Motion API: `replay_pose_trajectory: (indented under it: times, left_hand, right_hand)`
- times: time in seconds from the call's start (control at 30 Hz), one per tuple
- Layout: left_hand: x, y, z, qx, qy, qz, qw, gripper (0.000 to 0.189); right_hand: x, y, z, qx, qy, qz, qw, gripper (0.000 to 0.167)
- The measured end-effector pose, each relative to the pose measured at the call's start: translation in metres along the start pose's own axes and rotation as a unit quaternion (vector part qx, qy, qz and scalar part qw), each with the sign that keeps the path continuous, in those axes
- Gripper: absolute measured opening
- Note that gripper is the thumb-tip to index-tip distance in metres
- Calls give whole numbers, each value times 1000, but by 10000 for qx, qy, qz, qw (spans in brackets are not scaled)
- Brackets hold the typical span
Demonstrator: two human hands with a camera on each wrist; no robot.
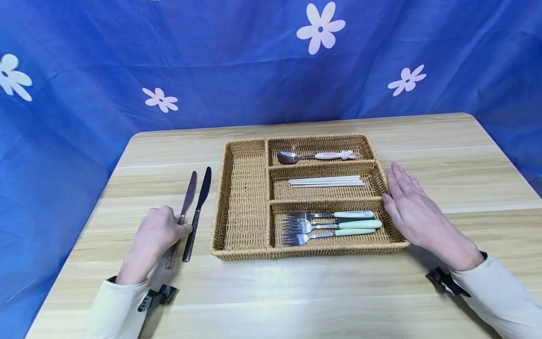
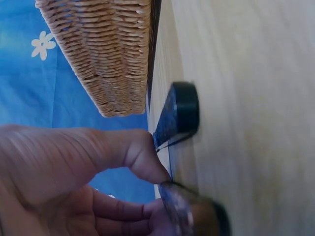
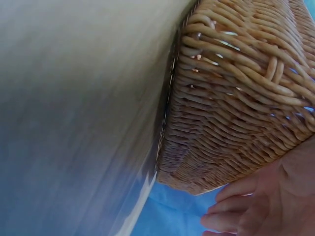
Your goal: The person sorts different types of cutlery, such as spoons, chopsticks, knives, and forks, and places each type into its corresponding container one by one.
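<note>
On the left of the table, my left hand (image 1: 155, 233) pinches the handle of a dark brownish table knife (image 1: 189, 193) between thumb and fingers. A black table knife (image 1: 204, 188) lies just to its right, its handle close by the thumb. The left wrist view shows the thumb tip against the held knife's handle (image 2: 184, 211), with the black knife's handle end (image 2: 187, 108) apart from it. My right hand (image 1: 412, 207) rests with straight fingers along the right side of a wicker cutlery tray (image 1: 268, 207). Its thumb lies at the tray's rim.
The tray's right compartments hold a spoon (image 1: 330, 155) with a white-and-pink handle, several white chopsticks (image 1: 326, 181) and several forks (image 1: 355, 224). Its long left compartment (image 1: 245, 202) shows bare wicker. A blue flowered cloth (image 1: 237, 70) hangs behind the wooden table (image 1: 271, 292).
</note>
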State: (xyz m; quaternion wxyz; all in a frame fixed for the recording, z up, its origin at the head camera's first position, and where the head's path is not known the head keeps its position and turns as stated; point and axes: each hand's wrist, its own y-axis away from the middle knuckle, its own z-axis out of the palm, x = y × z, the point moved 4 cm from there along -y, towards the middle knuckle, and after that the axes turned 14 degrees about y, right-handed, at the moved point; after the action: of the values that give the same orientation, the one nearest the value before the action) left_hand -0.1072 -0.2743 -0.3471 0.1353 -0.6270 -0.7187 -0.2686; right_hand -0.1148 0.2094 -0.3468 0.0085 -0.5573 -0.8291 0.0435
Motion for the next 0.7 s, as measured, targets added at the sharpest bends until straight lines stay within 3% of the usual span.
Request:
replay_pose_trajectory:
  times: [0.37, 0.7]
  left_hand:
    - [10, 12, -7, 135, -71, 64, 9999, 37]
    - [42, 27, -16, 549, -324, 498, 9967, 39]
  right_hand:
    - [0, -1, 0, 30, -74, 34, 10000, 61]
    - [0, -1, 0, -64, -96, 125, 9999, 61]
